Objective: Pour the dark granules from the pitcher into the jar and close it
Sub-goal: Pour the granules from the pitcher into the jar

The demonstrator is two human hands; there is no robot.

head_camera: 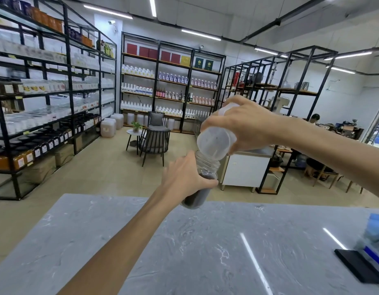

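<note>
1. Head view, the only one: your left hand (184,179) is wrapped around the jar (200,182) and holds it up in the air above the far edge of the worktop (184,241), not resting on it. The clear jar tilts, its threaded mouth up and to the right, its base down and towards you.
2. Your right hand (248,126) is clamped on the translucent pitcher (216,143), tipped steeply so its open end faces down and to the left, with its lip right at the jar's mouth. Whether lip and rim touch you cannot tell from here.
3. Dark granules (193,199) fill the lower part of the jar; the neck shows clear. The pitcher's wall looks nearly empty, only specks on it, so the pour seems close to done.
4. The relation that matters: the pitcher sits above and just right of the jar, the two long axes running roughly in one slanted line, mouth to mouth. Keep that line while the last grains fall, or they will probably spill past the far edge onto the floor.
5. No lid shows anywhere in view. Near the right edge of the worktop lie a black flat object (358,267) and something blue (375,231), blurred. For closing, your right hand is the freer one once the pitcher is set down; the left already steadies the jar.
</note>
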